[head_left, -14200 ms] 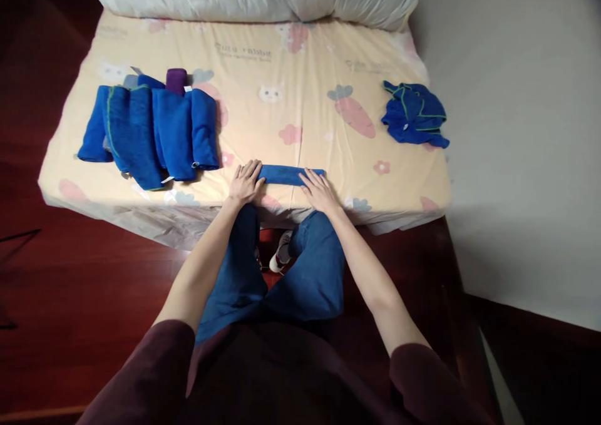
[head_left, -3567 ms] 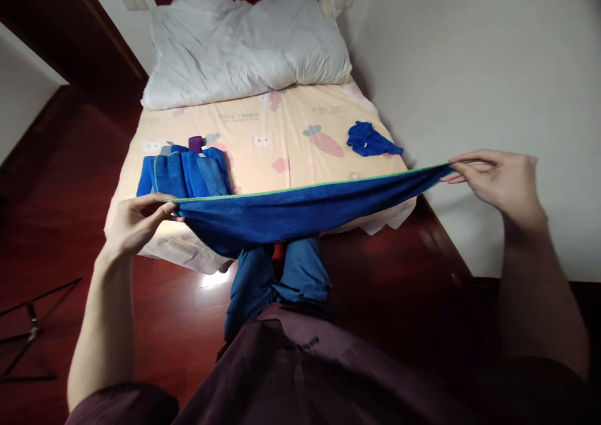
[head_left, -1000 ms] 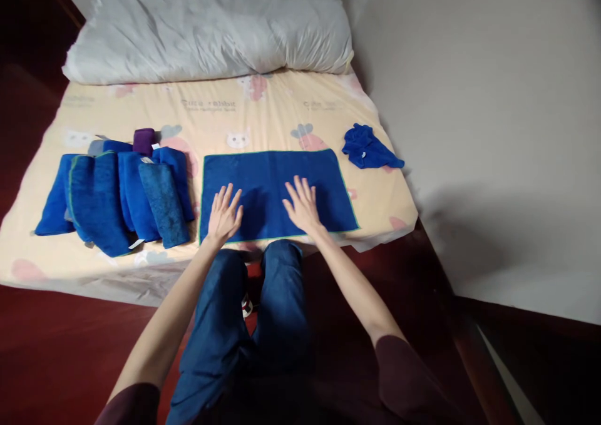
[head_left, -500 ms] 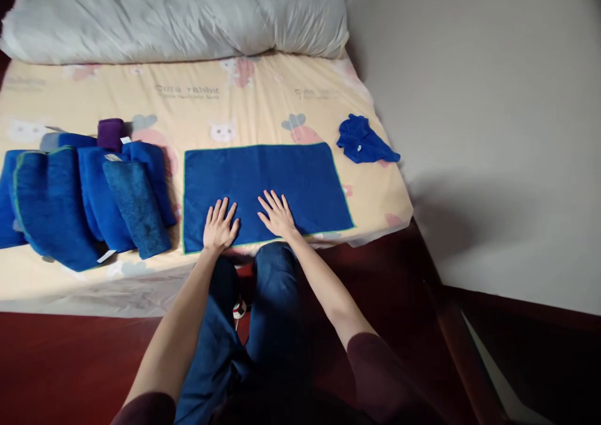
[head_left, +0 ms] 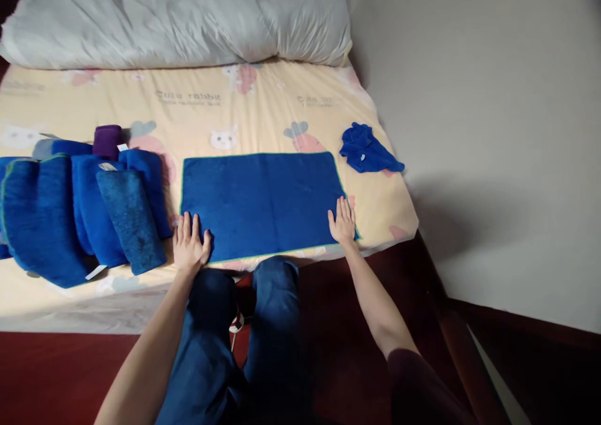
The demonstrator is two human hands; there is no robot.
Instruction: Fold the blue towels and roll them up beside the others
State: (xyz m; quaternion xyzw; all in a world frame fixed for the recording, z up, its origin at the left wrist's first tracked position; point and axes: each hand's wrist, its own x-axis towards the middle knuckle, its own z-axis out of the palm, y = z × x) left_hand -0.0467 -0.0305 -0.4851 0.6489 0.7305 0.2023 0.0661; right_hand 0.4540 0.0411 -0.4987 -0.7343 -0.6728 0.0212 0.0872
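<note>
A blue towel (head_left: pixel 263 203) with a green edge lies spread flat on the bed, close to its front side. My left hand (head_left: pixel 190 243) rests flat over the towel's near left corner, fingers stretched out and thumb apart. At the opposite end, my right hand (head_left: pixel 342 220) lies flat along the right edge near the front corner, its fingers extended. Neither hand grips anything. Left of the towel sit several folded or rolled towels, among them a darker blue one (head_left: pixel 131 218) and a small purple one (head_left: pixel 107 141).
A crumpled blue cloth (head_left: pixel 369 148) lies to the right on the patterned bedsheet (head_left: pixel 253 121). Along the back stretches a bulky pale quilt (head_left: pixel 178 21). A light wall (head_left: pixel 493 131) stands right of the bed, and reddish floor (head_left: pixel 61 375) shows below.
My hands have slid apart across the towel: the left hand to its left edge, the right hand to its right edge. The towel remains flat. The view has shifted slightly.
</note>
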